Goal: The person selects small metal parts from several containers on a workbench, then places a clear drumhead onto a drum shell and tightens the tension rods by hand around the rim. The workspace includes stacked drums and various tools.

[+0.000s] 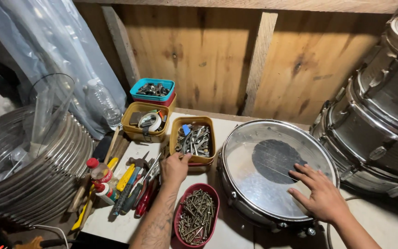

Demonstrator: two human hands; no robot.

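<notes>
A chrome snare drum [236, 184] with a clear head and a dark centre patch lies flat on the white table. My right hand [318, 195] rests on the drumhead near its right front edge, fingers spread, holding nothing. My left hand [175, 168] reaches to the front rim of a yellow tub [177, 133] filled with metal hardware and a blue piece, its fingers curled at the rim. Whether they pinch a small part I cannot tell. Just in front of that hand sits a red tub of screws [196, 216].
Hand tools [132, 186] with coloured handles and a small red-capped bottle [98, 171] lie left of my left hand. Another yellow tub [144, 121] and a teal tub [152, 89] stand behind. Stacked drum hoops [47, 170] are at left, stacked drums [378, 115] at right, a wooden wall behind.
</notes>
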